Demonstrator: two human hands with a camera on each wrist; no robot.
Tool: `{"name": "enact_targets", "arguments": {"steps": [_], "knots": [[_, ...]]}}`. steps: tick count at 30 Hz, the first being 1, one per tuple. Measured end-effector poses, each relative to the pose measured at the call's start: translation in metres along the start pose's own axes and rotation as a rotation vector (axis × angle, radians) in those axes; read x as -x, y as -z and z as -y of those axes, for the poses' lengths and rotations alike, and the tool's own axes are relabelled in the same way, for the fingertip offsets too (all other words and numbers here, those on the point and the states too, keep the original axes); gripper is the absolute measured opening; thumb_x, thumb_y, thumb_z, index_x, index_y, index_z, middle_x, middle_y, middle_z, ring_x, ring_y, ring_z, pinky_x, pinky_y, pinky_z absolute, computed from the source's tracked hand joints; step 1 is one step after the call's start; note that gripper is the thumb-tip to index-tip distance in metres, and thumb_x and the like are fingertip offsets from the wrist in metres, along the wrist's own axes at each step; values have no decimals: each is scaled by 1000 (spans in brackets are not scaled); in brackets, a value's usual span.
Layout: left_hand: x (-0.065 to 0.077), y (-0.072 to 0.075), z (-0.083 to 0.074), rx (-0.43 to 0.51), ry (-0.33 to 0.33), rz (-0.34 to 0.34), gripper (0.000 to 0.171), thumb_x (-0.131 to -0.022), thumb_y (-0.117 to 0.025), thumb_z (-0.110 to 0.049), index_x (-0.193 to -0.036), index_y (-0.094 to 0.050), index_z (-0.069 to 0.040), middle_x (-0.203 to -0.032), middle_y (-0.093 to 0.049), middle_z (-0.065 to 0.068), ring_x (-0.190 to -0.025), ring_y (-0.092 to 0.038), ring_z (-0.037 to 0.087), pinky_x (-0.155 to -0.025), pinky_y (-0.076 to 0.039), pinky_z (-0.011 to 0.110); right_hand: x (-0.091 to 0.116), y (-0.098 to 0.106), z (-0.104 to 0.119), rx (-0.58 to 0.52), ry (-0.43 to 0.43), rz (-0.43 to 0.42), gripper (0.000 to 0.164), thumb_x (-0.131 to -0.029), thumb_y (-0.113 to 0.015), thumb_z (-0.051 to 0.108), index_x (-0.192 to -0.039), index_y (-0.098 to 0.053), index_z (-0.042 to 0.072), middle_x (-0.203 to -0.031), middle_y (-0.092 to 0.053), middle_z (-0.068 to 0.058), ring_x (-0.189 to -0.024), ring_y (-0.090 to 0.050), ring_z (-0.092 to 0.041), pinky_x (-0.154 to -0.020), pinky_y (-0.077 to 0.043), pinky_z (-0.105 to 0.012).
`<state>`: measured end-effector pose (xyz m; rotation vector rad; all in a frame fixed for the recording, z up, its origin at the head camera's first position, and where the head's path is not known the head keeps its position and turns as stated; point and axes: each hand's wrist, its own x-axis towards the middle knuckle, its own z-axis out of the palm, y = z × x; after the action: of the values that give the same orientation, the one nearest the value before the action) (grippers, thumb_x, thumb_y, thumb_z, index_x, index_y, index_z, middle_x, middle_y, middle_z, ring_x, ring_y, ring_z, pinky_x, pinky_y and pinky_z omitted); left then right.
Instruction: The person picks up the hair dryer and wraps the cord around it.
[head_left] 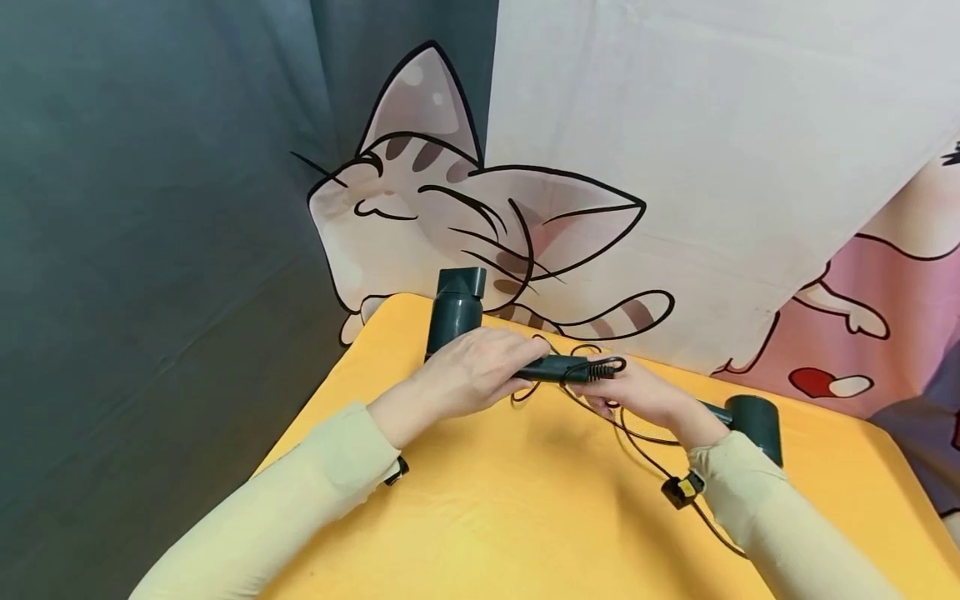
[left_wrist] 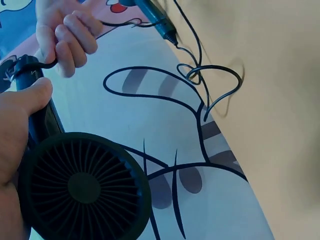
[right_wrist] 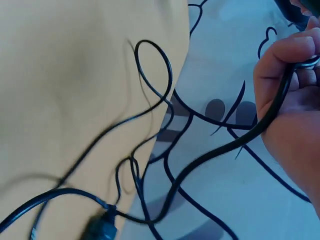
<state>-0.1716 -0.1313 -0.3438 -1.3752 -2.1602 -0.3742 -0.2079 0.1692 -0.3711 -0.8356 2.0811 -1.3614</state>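
Observation:
My left hand [head_left: 472,373] grips a dark green hair dryer [head_left: 454,312] by its handle, above the yellow table. Its barrel points away toward the back edge, and the round vented rear [left_wrist: 85,187] fills the lower left of the left wrist view. Close by the handle's end, my right hand [head_left: 633,392] has its fingers curled around the black cord [right_wrist: 270,112]. Part of that cord is wrapped around the handle end. A second dark hair dryer [head_left: 754,423] lies on the table to the right, partly hidden behind the right forearm.
Loose loops of cord [left_wrist: 220,67] trail over the yellow table [head_left: 480,517] near its back edge. Behind the table hangs a cloth [head_left: 712,167] printed with a cartoon cat, with a grey-green curtain [head_left: 150,208] on the left. A small black block [head_left: 678,492] sits by the right cuff.

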Motion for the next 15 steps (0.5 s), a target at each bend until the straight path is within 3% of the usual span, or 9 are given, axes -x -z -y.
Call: {"name": "enact_targets", "arguments": {"steps": [3,7,10,15], "knots": [[1,1,-2,-7,-7,29,38,-96,-82,-18,-122,-56,-12,-96,-67,-3,-87,-66,17,-80,-56,33,-3,7,8,69,0,54,18,-107,-66,16,-96,-65,2,-63,-54,-5,-54,-55,-28,-64,-51,-36],[0,3,-8,-41,6,95,40,-93,-85,-22,-120,-57,-13,-97,-67,-3,-86,-65,19,-77,-55,33,-6,18,24,179,-7,141,22,-107,-64,13,-89,-61,2,-65,-52,-2,-52,-53,-16,-55,-48,-28],[-1,3,-12,-63,16,136,41,-92,-86,-24,-117,-56,-14,-95,-66,-2,-85,-66,19,-79,-55,34,-10,25,36,273,-67,178,24,-107,-65,11,-85,-59,6,-69,-51,3,-56,-49,-7,-53,-45,-23],[-1,1,-15,-86,24,181,38,-93,-85,-25,-114,-56,-14,-91,-63,-3,-85,-64,16,-83,-55,34,-20,31,56,376,-158,243,18,-105,-64,9,-87,-62,8,-70,-53,0,-57,-51,-10,-54,-46,-23]]}}
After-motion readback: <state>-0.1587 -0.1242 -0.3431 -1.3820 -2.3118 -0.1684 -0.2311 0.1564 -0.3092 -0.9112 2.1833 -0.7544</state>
